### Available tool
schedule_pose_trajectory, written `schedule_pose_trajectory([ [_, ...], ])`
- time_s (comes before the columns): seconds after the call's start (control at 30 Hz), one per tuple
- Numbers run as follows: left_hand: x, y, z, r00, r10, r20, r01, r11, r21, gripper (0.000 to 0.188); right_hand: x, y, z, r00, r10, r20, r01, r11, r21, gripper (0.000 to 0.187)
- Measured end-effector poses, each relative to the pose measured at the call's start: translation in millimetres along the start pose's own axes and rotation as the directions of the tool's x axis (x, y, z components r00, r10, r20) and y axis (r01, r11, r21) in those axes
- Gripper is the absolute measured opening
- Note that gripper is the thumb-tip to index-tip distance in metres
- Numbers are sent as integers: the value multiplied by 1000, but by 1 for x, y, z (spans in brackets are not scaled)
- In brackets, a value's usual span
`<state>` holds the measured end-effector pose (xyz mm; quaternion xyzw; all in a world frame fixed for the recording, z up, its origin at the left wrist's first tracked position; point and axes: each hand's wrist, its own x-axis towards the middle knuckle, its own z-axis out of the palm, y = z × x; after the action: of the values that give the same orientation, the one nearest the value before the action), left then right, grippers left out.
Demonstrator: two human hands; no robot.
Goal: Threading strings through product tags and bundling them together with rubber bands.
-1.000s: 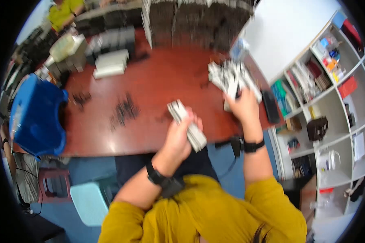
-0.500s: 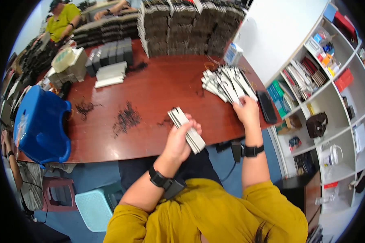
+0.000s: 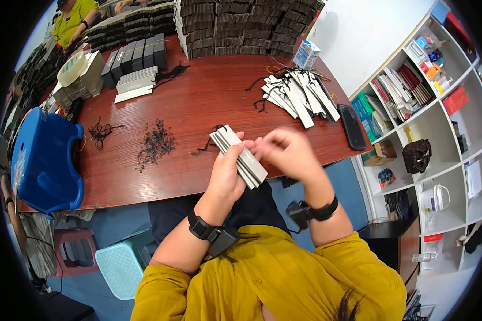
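Thread pile: short black threads lie loose on the red-brown table; places below are taken from this pile.
Bundle: several pale flat strips, stacked together, sit in the left hand to the right of the pile, above the table's near edge, tilted with the far end toward the left.
Left hand: the palm and fingers are wrapped around the bundle, thumb pressed across its top.
Right hand: blurred, with bent fingers, at the bundle's right side, farther right of the pile; whether it pinches anything or touches the strips, I cannot tell.
Strip heap: white strips with black cords lie fanned out, well to the right of the pile and beyond it.
Phone: a black one, far right of the pile, near the heap.
Boxes: a dark grey row, beyond the pile, pale strips just before it.
Stool: blue plastic, left of the pile.
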<state>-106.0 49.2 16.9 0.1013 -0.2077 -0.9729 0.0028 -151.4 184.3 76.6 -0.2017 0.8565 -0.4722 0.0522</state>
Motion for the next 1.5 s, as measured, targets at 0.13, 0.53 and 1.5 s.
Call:
schedule_pose_trajectory([
  [0.13,1,-2,1,999,-19,46,22,998,-60,20,43,62,-50,884,-216,-415,-186,653,-734,42],
  [0.53,6,-1,1,995,-36,88,35,999,12,22,26,52,-32,936,24,-352,-105,972,-212,30],
  [1.5,1,-2,-6,988,-9,152,18,998,-57,26,63,70,-38,972,-81,-219,-93,726,-682,35],
])
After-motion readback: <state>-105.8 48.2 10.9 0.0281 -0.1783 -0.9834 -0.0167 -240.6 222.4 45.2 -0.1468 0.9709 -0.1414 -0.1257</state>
